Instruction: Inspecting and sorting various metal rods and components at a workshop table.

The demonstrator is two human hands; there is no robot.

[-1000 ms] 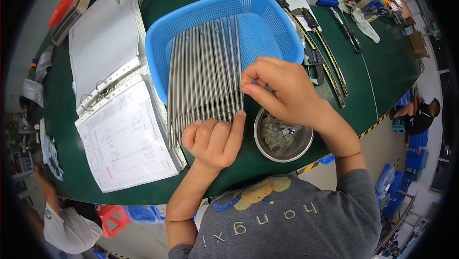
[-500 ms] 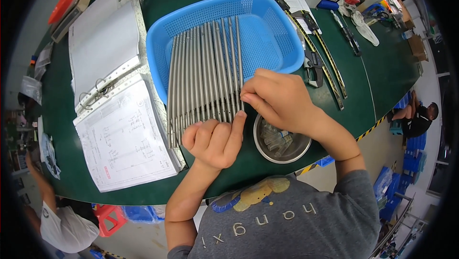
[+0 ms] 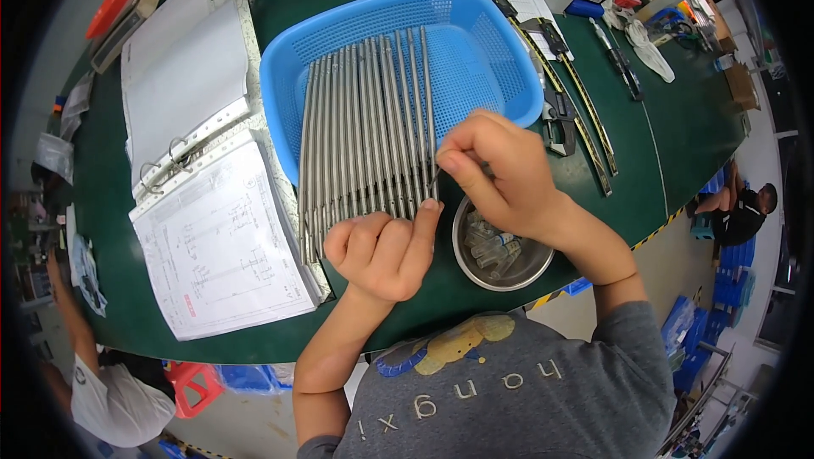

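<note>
A row of slim grey metal rods (image 3: 360,124) lies side by side, their far ends in a blue perforated plastic basket (image 3: 485,77) and their near ends reaching over its front rim. Small holes show near those near ends. My left hand (image 3: 381,255) is closed at the near ends, one digit pressed against the tip of the rightmost rod (image 3: 428,111); its other fingers are curled under, partly hidden. Close beside that rod, my right hand (image 3: 504,175) pinches a thin dark pin (image 3: 435,181) at the rod's side near its end. Whether the pin sits in a hole cannot be made out.
A steel bowl (image 3: 526,277) with small clear plastic tubes stands below my right hand. Calipers (image 3: 585,111) and a micrometer (image 3: 560,124) lie right of the basket. An open ring binder (image 3: 225,239) lies left. A person in white (image 3: 119,404) is at lower left.
My right hand has shifted slightly right and turned, so the thin pin in its pinch now shows. The basket has edged slightly right. My left hand stays at the rod ends.
</note>
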